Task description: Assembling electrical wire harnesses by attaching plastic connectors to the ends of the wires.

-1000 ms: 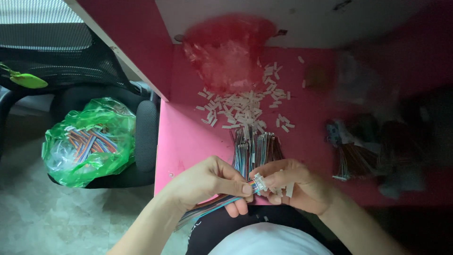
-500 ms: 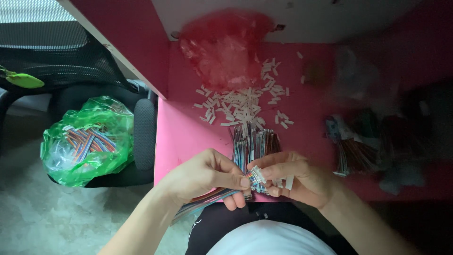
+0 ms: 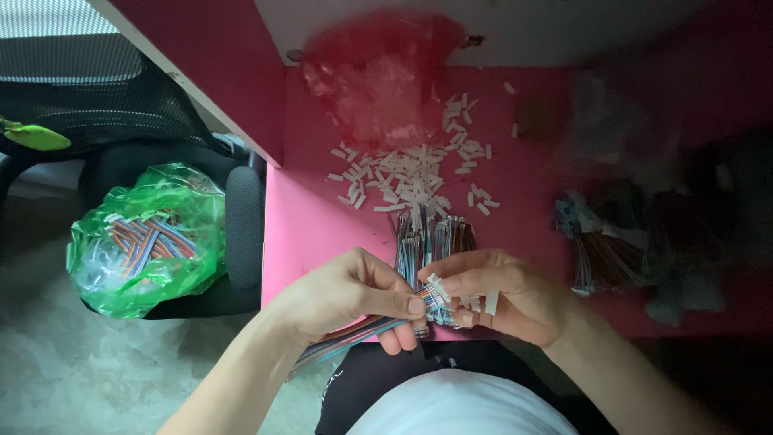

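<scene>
Rainbow cable (image 3: 354, 332) is pinched in the left hand (image 3: 346, 294) at the desk edge, the right hand (image 3: 503, 290) pressing a white plug (image 3: 436, 283) onto it; many loose plugs (image 3: 411, 173) and bare cables (image 3: 431, 239) wait.

Pink table (image 3: 322, 217), green bag (image 3: 145, 234)
</scene>
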